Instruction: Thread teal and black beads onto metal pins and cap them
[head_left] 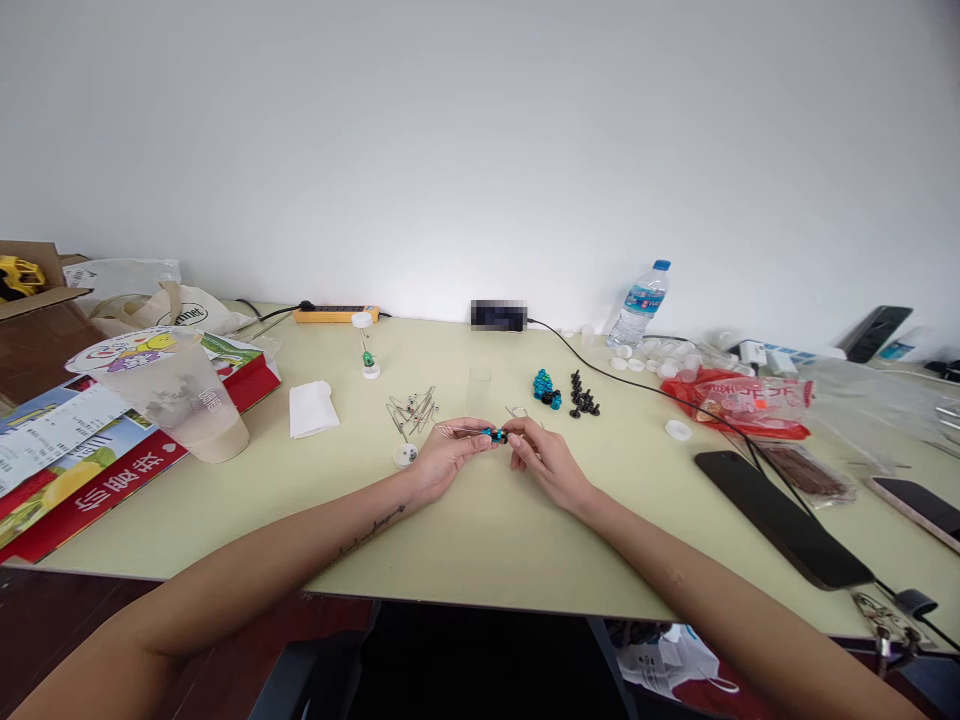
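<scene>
Between my two hands, over the middle of the table, is a small blue and black piece (496, 435). My left hand (452, 455) pinches its left side, along with a thin metal rod. The fingertips of my right hand (546, 458) close on the black end. Behind my left hand lie several metal pins (412, 410), with a small white cap (405, 456) holding tiny parts beside it. A clear tube (479, 386) stands behind my hands. Blue pieces (543, 384) and black pieces (583, 396) are piled to its right.
On the left are a plastic cup (184, 400), a red box (262, 380), white tissue (313, 409) and a small green assembly (367, 358). A water bottle (639, 308), white caps (636, 365), a red packet (735, 402) and a black phone (780, 515) are on the right.
</scene>
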